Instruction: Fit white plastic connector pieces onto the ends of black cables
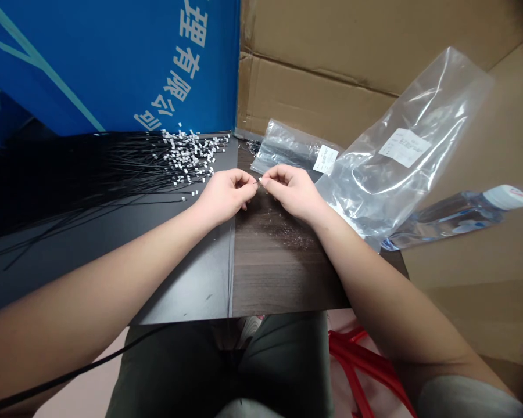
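Observation:
My left hand [224, 196] and my right hand [292, 191] meet above the dark wood-grain tabletop [274, 255], their fingertips pinching a tiny white piece [260, 180] on a thin black strand. To the left of my left hand spreads a large heap of thin black cable ties [113, 174], their small white heads bunched at the far end [192, 159]. Beyond my right hand lies a transparent bag of black ties [287, 148] with a white label. Part of the pinched piece is hidden by my fingers.
A larger transparent plastic bag [401, 145] with a white label lies to the right, beside a plastic water bottle [453, 217]. Cardboard [314, 93] and a blue printed board [113, 64] stand behind the table. A red frame [357, 360] shows below its front edge.

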